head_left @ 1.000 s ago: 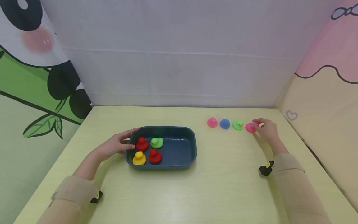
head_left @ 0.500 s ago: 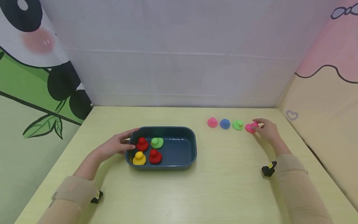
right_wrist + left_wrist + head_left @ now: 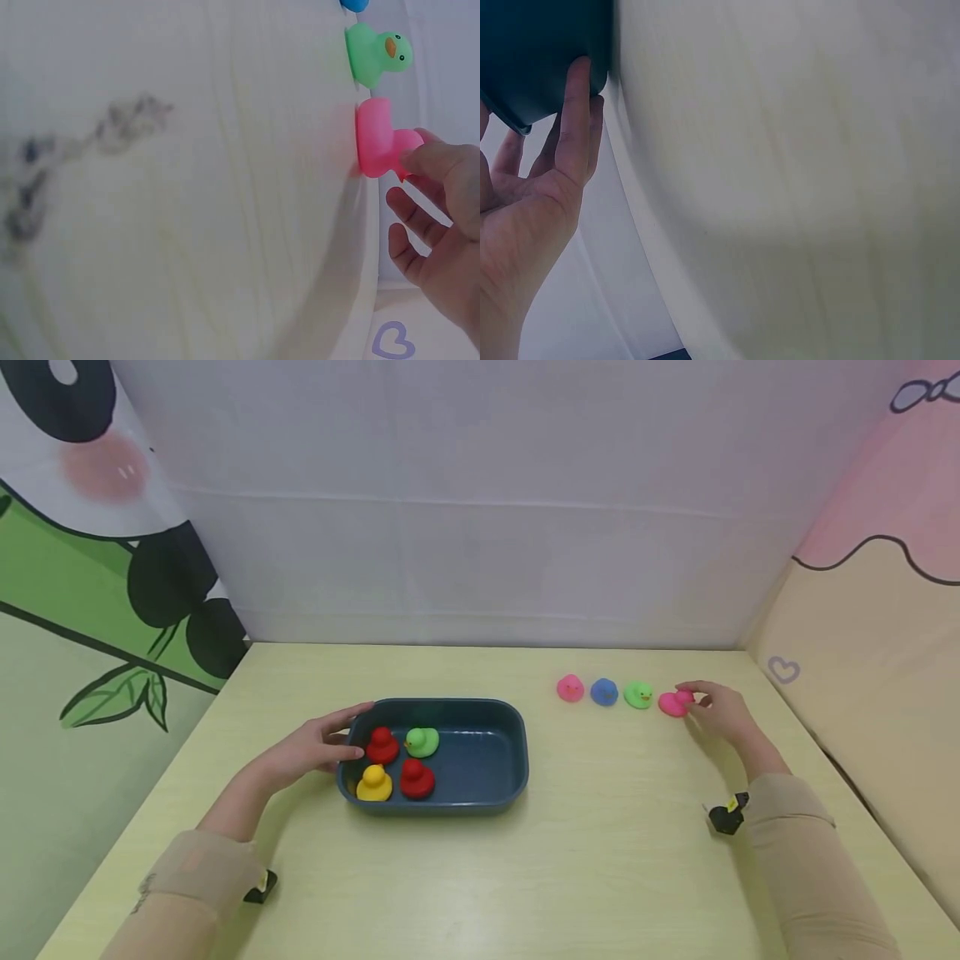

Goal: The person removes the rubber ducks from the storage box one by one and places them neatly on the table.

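Observation:
My left hand holds the left end of a dark blue plastic box, thumb over the rim. In the left wrist view, fingers lie against the box's outer wall. Inside, on the left side, are two red rubber ducks, a green duck and a yellow duck. At the far right, my right hand pinches the head of a bright pink duck between thumb and forefinger. That duck sits at the right end of a row on the table.
Left of the pinched duck, the row continues with a green duck, a blue duck and a lighter pink duck. The pale wooden table meets a white cloth wall behind and printed cloth at both sides.
My right wrist and forearm have shifted slightly to the right, while the fingers stay at the pink duck's head. My left hand, the box and the other ducks have not visibly moved.

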Demonstrator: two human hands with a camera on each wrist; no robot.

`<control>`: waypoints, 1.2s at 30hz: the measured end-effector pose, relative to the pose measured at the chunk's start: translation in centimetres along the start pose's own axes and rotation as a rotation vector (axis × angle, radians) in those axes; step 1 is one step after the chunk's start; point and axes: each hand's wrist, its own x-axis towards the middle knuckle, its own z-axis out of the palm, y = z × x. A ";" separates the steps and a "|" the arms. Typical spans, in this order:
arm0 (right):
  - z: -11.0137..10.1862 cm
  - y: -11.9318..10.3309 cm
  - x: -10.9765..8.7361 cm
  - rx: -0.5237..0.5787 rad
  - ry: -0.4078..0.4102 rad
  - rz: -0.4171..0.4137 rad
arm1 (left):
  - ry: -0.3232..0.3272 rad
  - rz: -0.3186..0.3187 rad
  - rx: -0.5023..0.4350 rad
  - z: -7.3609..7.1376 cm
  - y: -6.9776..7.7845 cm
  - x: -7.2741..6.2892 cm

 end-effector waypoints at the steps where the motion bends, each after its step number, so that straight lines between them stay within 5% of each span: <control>1: 0.0 0.0 0.0 0.001 0.002 0.000 | 0.001 0.000 0.001 0.0 0.0 0.0; 8: -0.2 -0.2 -0.2 -0.003 0.017 -0.010 | 0.003 -0.004 0.003 0.0 0.1 0.0; 17: -0.9 -0.9 -0.4 -0.044 0.138 -0.080 | 0.001 -0.006 0.002 0.0 0.2 -0.2; 36: 0.3 -1.0 0.1 -0.003 0.108 0.058 | 0.001 -0.013 0.006 0.0 0.4 -0.3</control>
